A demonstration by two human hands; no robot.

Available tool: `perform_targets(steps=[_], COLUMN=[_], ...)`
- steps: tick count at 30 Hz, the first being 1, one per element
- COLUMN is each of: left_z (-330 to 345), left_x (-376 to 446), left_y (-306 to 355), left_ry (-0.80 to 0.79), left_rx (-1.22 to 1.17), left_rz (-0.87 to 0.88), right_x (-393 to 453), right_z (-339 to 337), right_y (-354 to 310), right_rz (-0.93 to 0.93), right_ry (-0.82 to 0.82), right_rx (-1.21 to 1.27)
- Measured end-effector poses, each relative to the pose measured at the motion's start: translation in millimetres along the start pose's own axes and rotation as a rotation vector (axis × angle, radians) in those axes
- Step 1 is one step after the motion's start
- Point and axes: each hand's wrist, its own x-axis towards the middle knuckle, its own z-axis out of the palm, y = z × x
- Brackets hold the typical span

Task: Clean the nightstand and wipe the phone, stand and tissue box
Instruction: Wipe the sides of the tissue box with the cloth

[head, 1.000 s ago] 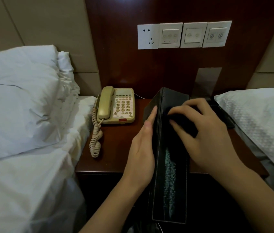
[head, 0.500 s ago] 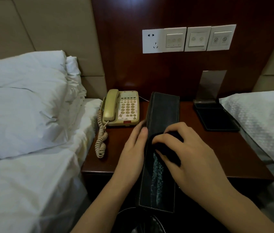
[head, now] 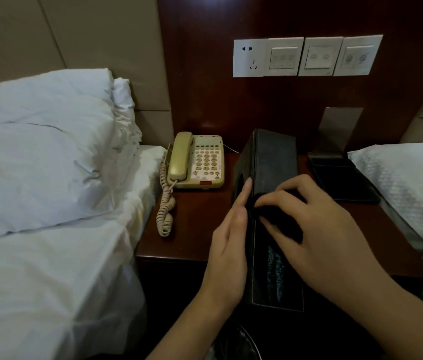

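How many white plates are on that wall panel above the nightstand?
4, in one row on the dark wood panel: a power socket at the left end, then three switch plates to its right. None looks hidden.

Hotel bedroom: twin beds with white pillows (head: pixel 41 149) flank a nightstand (head: pixel 194 229) bearing a corded phone (head: pixel 196 162), beneath a switch panel (head: pixel 306 57).

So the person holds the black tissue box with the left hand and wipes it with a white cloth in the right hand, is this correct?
Not quite: the cloth is black, not white, as the head view shows. The rest holds: the left hand steadies the black tissue box and the right hand wipes it.
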Motion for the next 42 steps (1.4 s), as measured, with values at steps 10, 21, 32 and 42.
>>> perform_targets(steps=[10, 21, 32, 42], left_z=[3, 3, -4, -6], left_x=[3, 4, 8, 11], left_y=[1, -3, -4, -3], left_ry=[-0.043, -0.031, -0.019, -0.002], left_rx=[0.043, 0.044, -0.02, -0.046], left_rz=[0.019, 0.027, -0.003, -0.026], right_x=[11, 5, -7, -22], right_z=[-2, -3, -1, -11], right_y=[17, 6, -3, -2], right_rz=[0.059, 0.032, -0.002, -0.117], right_ry=[0.057, 0.028, -0.035, -0.186], right_rx=[0.016, -0.001, -0.022, -0.061])
